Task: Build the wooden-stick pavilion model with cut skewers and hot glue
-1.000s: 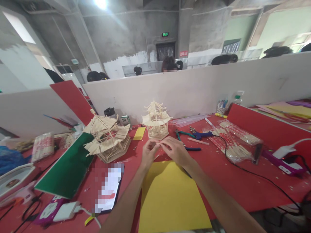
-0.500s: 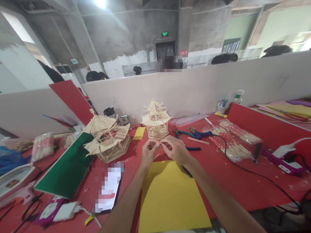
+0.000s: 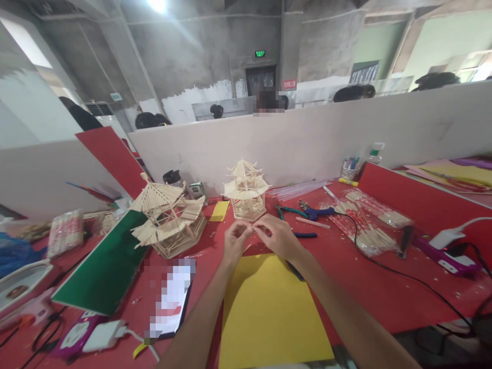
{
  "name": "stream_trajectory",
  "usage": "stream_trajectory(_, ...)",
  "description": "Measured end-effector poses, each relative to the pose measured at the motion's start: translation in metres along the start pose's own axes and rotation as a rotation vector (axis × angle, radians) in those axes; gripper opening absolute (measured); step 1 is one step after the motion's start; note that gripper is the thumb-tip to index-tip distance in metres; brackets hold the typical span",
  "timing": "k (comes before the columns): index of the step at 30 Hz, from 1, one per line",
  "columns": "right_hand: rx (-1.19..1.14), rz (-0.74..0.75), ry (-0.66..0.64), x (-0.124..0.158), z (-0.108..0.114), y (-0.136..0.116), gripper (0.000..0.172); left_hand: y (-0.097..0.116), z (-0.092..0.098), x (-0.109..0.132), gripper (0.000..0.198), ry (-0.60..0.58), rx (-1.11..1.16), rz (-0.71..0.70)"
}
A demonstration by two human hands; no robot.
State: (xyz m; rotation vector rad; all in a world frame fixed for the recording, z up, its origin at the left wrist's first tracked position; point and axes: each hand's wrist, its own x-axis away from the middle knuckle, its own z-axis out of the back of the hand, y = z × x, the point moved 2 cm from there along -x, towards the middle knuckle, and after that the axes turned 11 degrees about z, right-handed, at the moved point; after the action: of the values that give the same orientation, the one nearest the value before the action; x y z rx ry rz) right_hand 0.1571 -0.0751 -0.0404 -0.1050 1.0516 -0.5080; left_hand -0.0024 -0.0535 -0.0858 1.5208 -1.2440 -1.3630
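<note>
Here, just above the middle of the frame, a thin wooden stick [image 3: 252,229] is pinched between both hands, the left hand [image 3: 235,242] and the right hand [image 3: 277,237] each with its grip closed on one end. Directly behind it stands a small stick pavilion [image 3: 246,190] on the red worktop [image 3: 357,277]. Below the hands lies a yellow sheet [image 3: 269,312]. A larger stick pavilion [image 3: 167,218] sits to the left, and pliers [image 3: 294,211] to the right.
</note>
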Motion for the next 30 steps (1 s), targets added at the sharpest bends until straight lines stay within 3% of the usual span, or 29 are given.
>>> stream_trajectory(14,0.037,-0.016,-0.024,0.0003,-0.0015,0.0011,0.008,0.0072,-0.0024,0.0027,0.022,0.035,-0.025,-0.004)
stream_trajectory(30,0.041,0.015,-0.071,0.0004,0.0025,0.0019,0.009,0.0074,0.0046,0.0001,0.017,-0.074,-0.085,0.006)
